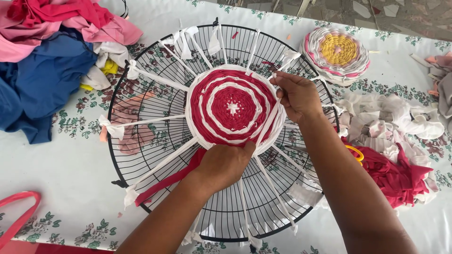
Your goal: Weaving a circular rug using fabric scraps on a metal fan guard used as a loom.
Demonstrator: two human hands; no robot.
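Both forearms come up from the bottom edge toward a black wire fan guard [141, 155] lying flat on a flowered tablecloth [61, 160]. On the left hand [225, 164] the fingers are curled and pressed together over the lower rim of a round woven mat [230, 107] of red and white cloth strips; the fingertips are hidden under the knuckles, so whether they pinch a strip cannot be told. A red strip [174, 178] runs out from under this hand, down and to the left. On the right hand [297, 96] the fingers are bent and bunched at the mat's right edge, closed on a white strip [267, 123] that slants down toward the left hand's thumb.

Between and just above the two hands lies the mat itself, at the centre of the guard, with a small white star in its middle. White strips [150, 120] spread from its rim like spokes and are knotted to the guard's outer ring.

Just right of the right forearm, yellow scissor handles [355, 153] peek out beside a heap of red and white scraps [400, 155]. Beyond the right hand, past the guard's far rim, sits a finished round mat [336, 54] with a yellow centre and pink and white rings. Far to the left of both hands lies a pile of blue, pink and red clothes [47, 51]. Near the bottom left corner, well away from the left hand, curves a pink loop handle [19, 214].
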